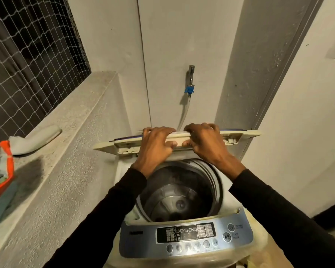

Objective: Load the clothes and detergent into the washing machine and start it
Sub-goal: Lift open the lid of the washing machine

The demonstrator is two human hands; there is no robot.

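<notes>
Both arms in black sleeves reach forward over a top-loading washing machine | left hand and right hand grip the front edge of the raised, folded lid, fingers curled over it, thumbs beneath | steel drum open, no laundry visible inside | orange bag with cloth rests on the ledge, left.

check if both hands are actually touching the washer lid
Touching. The head view shows the left hand and the right hand both gripping the raised lid, fingers curled over its front edge and thumbs beneath.
</notes>
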